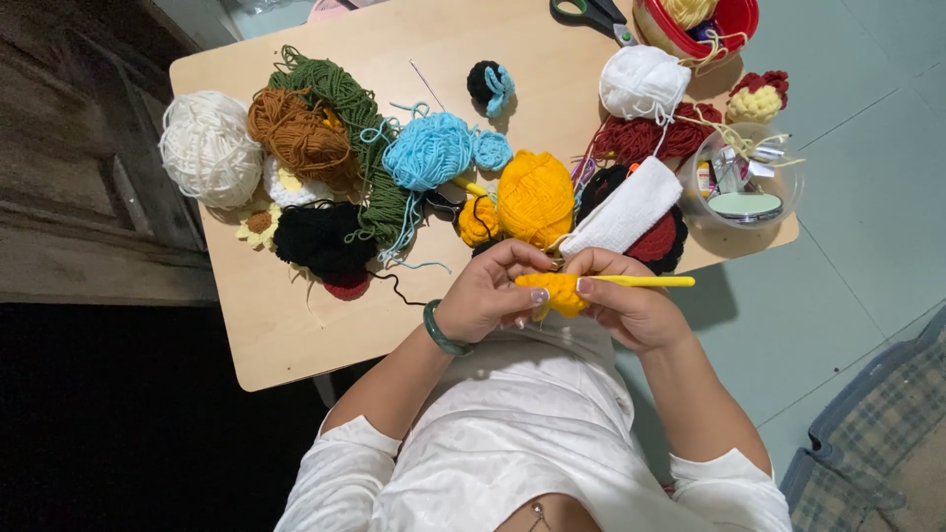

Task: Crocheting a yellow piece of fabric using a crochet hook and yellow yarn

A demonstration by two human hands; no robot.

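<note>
Bare tabletop (296,325) lies open just left of the left hand (488,296). Directly beyond both hands, the yellow yarn ball (535,197) and white knitted strip (626,212) crowd close.

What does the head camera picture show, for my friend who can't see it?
A person's left hand and right hand hold a small yellow crochet piece, with a yellow crochet hook in the right. Balls of coloured yarn and scissors crowd the wooden table.
</note>
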